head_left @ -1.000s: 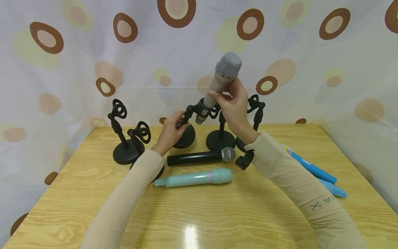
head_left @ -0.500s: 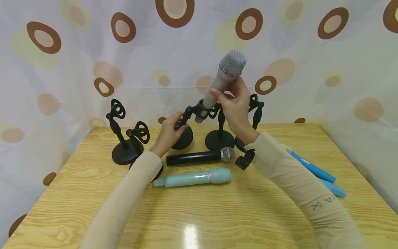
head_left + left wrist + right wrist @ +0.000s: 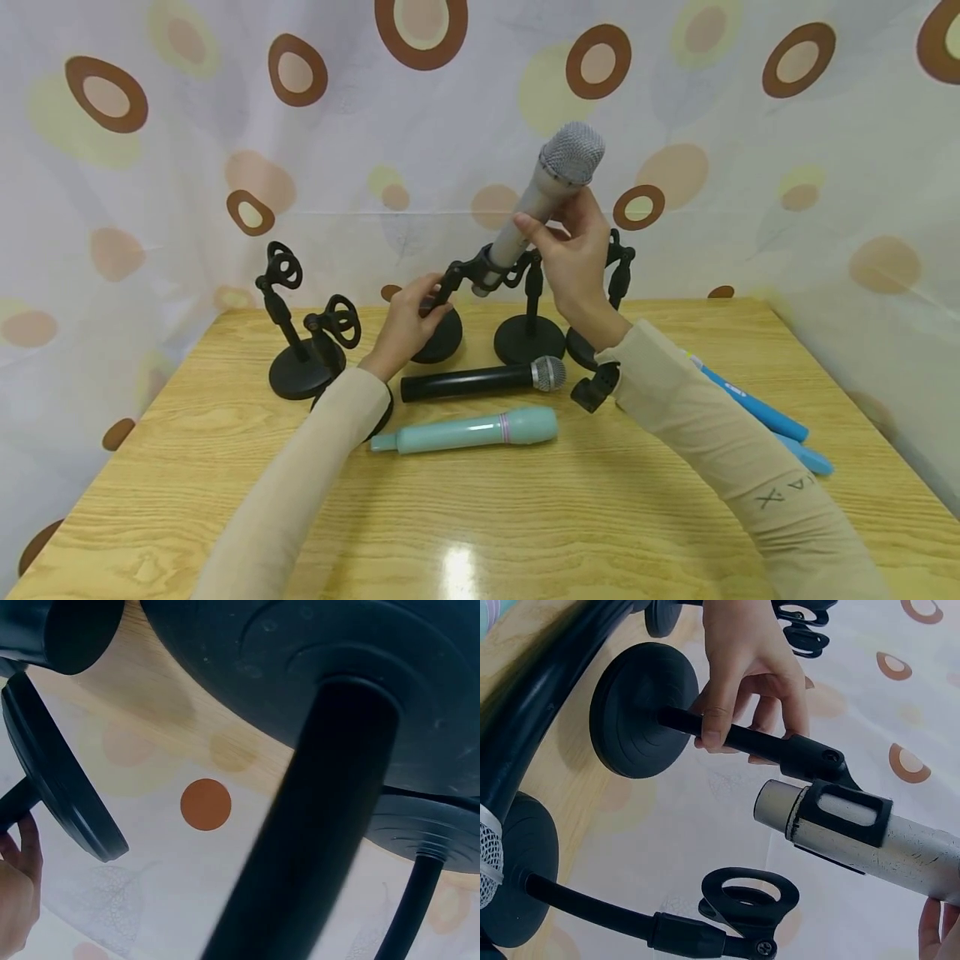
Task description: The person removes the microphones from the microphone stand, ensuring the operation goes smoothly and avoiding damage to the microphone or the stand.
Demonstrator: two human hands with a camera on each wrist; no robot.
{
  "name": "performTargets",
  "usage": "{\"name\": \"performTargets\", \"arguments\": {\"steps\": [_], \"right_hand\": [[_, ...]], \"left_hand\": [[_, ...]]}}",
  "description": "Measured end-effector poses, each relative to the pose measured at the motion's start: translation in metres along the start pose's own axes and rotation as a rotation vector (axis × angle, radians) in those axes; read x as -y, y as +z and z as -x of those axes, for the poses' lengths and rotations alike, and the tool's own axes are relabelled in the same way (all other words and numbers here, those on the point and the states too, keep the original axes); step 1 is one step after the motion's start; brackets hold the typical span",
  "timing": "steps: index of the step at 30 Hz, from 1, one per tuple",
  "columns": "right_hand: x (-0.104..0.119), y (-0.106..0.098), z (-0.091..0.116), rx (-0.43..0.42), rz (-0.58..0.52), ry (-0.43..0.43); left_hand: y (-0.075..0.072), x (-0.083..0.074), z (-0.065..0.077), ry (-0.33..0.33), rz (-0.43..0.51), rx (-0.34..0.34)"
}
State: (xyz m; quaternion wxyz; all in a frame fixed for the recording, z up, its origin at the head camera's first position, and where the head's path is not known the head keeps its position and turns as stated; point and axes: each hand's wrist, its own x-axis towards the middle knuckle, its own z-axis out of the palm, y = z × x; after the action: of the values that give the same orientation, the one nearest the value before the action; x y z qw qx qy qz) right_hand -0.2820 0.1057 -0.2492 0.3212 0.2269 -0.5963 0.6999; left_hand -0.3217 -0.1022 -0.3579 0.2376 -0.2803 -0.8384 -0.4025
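Note:
My right hand (image 3: 576, 262) holds a silver microphone (image 3: 534, 202) by its body, fingers and thumb around it just below the mesh head. The microphone leans up to the right, its tail end (image 3: 775, 805) passing through the clip (image 3: 845, 814) of a black desktop microphone stand. Around that stand's pole (image 3: 739, 739) my left hand (image 3: 405, 325) curls its thumb and fingers. The stand's round base (image 3: 634, 712) is below the hand; whether it touches the table I cannot tell. In the left wrist view the left hand (image 3: 19, 889) shows only at the edge.
Other black stands stand at left (image 3: 300, 367) and behind the right hand (image 3: 529, 337). A black microphone (image 3: 472, 382) and a mint-green microphone (image 3: 472, 430) lie in front on the wooden table (image 3: 450, 517). Blue microphones (image 3: 757, 408) lie at right, partly behind the sleeve.
The silver microphone's head and my right hand have shifted slightly right, so the microphone leans more. Its tail stays in the clip, and the left hand keeps its grip on the stand.

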Motion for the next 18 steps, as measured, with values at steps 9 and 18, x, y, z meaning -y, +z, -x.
{"name": "performTargets", "arguments": {"steps": [9, 18], "right_hand": [[0.032, -0.011, -0.026, -0.053, -0.268, 0.013], [0.045, -0.027, -0.037, -0.082, -0.348, 0.068]], "left_hand": [[-0.006, 0.012, 0.015, -0.078, -0.013, -0.005], [-0.010, 0.016, 0.017, -0.146, 0.007, -0.052]]}}
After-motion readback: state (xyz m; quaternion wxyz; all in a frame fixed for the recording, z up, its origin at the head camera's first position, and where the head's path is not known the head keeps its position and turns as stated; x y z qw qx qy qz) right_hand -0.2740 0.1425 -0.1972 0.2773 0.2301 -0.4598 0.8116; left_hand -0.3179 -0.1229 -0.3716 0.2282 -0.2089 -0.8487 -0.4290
